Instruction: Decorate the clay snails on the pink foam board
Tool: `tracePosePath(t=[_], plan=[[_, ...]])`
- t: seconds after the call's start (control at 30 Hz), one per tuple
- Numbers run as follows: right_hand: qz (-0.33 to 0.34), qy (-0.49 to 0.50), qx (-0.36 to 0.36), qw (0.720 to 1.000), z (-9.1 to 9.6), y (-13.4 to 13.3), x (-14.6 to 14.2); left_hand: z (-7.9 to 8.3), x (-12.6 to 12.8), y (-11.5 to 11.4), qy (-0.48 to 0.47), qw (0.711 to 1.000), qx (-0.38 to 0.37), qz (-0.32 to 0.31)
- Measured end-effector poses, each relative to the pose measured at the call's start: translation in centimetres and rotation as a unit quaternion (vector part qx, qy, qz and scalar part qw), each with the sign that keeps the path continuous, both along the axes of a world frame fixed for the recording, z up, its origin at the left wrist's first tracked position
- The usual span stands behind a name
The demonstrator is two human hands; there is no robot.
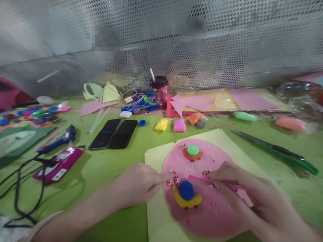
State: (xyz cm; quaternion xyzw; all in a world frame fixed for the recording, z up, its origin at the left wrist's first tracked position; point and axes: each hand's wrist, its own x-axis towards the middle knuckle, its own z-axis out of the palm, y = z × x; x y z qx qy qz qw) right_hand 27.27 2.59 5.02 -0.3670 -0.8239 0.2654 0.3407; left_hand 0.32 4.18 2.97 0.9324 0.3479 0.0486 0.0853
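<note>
A pink round paper disc (pixel 222 215) lies on yellow paper (pixel 156 215) in front of me. On it sit a yellow clay snail with a blue shell (pixel 186 195) and, farther back, an orange clay snail with a green shell (pixel 192 153). My left hand (pixel 137 186) rests on the disc's left edge, its fingers drawn together and one fingertip touching beside the yellow snail's pink eyes. My right hand (pixel 242 188) is closed on a thin pink stick tool (pixel 199 178), whose tip points left above the blue shell.
Two black phones (pixel 113 133) lie at centre left, beside a pink device with cables (pixel 59 164) and a blue glue gun (pixel 59 140). Clay lumps (pixel 179 125), a dark cup with a straw (pixel 158 90), coloured papers and green scissors (pixel 280 153) surround the work on the green table.
</note>
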Motion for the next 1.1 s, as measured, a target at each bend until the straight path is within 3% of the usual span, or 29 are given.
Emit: tracePosePath(t=[0.1, 0.3, 0.6, 0.9, 1.1], plan=[[0.002, 0.020, 0.014, 1.000, 0.3, 0.0, -0.1, 0.1, 0.2, 0.6, -0.010, 0.999, -0.026, -0.025], [0.012, 0.026, 0.018, 0.999, 0.2, -0.2, 0.0, 0.1, 0.6, 0.5, -0.028, 0.999, -0.035, -0.016], [0.025, 0.024, 0.020, 0.999, 0.7, -0.5, 0.2, 0.5, 0.4, 0.4, 0.012, 0.998, -0.055, -0.024], [0.018, 0.051, 0.029, 0.998, 0.3, -0.3, 0.0, 1.7, -0.3, 0.7, -0.066, 0.997, 0.027, -0.002], [0.016, 0.047, 0.043, 0.998, 0.2, 0.0, 0.1, 0.9, 0.0, 0.6, -0.040, 0.999, -0.001, -0.006]])
